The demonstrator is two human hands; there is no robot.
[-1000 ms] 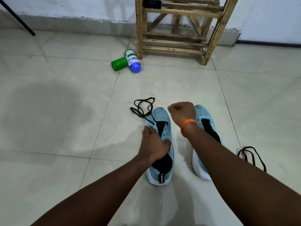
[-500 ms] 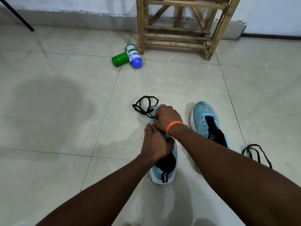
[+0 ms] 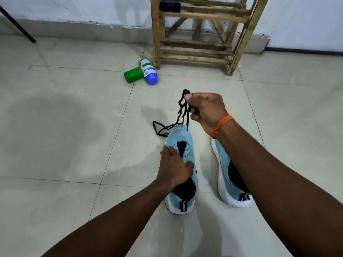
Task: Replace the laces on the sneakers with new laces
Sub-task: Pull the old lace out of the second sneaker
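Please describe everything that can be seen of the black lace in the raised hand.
The black lace is a thin, limp cord, apparently woven fabric. The right hand pinches its bunched upper part above the toe of the left sneaker. One end hangs straight down toward that toe; the rest trails to a loose loop on the tiled floor beside it.

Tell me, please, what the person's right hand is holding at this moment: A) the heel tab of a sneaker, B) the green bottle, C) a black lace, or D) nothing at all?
C: the right hand pinches the black lace, lifted above the toe of the sneaker that the left hand rests on.
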